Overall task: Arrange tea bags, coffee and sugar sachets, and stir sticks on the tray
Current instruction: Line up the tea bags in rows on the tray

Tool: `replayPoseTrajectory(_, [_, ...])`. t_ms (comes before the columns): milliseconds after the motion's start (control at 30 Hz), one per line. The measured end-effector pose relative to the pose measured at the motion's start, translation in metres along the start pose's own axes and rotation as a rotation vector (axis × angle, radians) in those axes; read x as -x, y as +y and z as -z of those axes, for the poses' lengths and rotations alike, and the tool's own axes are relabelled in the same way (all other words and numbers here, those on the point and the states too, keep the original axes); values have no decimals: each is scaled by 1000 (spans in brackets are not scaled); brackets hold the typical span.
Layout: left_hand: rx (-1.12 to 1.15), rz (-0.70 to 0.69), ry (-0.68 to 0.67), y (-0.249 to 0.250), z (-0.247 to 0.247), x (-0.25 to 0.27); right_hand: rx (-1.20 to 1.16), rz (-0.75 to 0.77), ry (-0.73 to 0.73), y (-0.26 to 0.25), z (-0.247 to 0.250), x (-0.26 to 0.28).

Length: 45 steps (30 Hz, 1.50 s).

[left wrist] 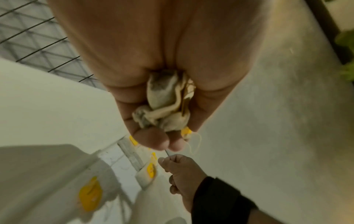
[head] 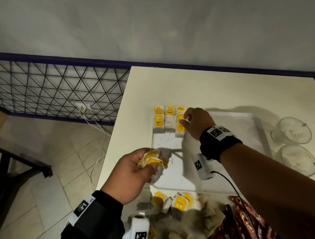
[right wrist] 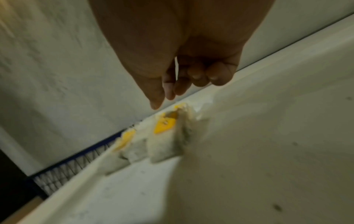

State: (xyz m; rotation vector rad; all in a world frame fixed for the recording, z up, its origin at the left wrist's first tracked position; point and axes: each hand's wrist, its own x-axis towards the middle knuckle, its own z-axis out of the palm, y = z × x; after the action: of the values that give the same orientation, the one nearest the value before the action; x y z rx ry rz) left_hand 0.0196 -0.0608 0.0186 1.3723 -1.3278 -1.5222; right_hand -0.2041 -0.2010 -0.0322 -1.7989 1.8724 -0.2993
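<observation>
A white tray (head: 226, 170) lies on the cream table. In its far left corner, tea bags with yellow tags (head: 168, 120) lie in three neat columns, also seen as tea bags (right wrist: 164, 136) in the right wrist view. My right hand (head: 186, 118) hovers just over the right column, its fingers (right wrist: 197, 78) loosely curled with nothing between them. At the tray's near left edge, my left hand (head: 149, 166) grips a crumpled bunch of tea bags (head: 152, 158), the same bunch (left wrist: 164, 103) squeezed in the palm, a string dangling.
A loose pile of tea bags (head: 181, 202) and red coffee sachets (head: 246, 221) lie in front of the tray. Two glass cups (head: 292, 130) stand right of it. The table's left edge drops to the floor beside a wire mesh railing (head: 53, 87).
</observation>
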Motion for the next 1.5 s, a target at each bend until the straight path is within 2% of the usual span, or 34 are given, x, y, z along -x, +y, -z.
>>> replayPoseTrajectory(33, [76,-1,-12,5,-1,1,-44,57,40,-5,4,5])
replayPoseTrajectory(100, [182,-5,-43,15,-3,2,-154,180,32,-16,14,22])
replayPoseTrajectory(200, [232,-10,-98,35,-2,-6,-193,337,-92,-27,17,44])
replayPoseTrajectory(300, [224,-19,-147,62,-3,-7,-224,430,-201,-18,21,70])
replayPoseTrajectory(433, [223,-56,-226,97,-1,-2,-294,471,-391,-10,28,101])
replayPoseTrajectory(533, [246,-93,-242,116,-4,5,-323,454,-462,-23,33,117])
replayPoseTrajectory(733, [348,-124,-213,130,-11,10,-397,443,-294,-54,34,124])
replayPoseTrajectory(833, [448,-86,-158,110,-9,11,-449,375,-282,-46,40,132])
replayPoseTrajectory(900, [543,-3,-112,83,-14,14,-554,352,-226,-42,50,138])
replayPoseTrajectory(1000, [715,136,-137,45,-37,21,-803,321,-275,-49,67,143])
replayPoseTrajectory(1067, [822,178,-174,32,-54,24,-834,312,-302,-55,75,143])
replayPoseTrajectory(1167, [947,176,-217,25,-67,25,-803,342,-267,-60,83,144])
replayPoseTrajectory(1300, [978,162,-209,21,-70,28,-910,335,-241,-65,95,148])
replayPoseTrajectory(1500, [1045,213,-103,10,-65,33,-921,378,-191,-74,113,153])
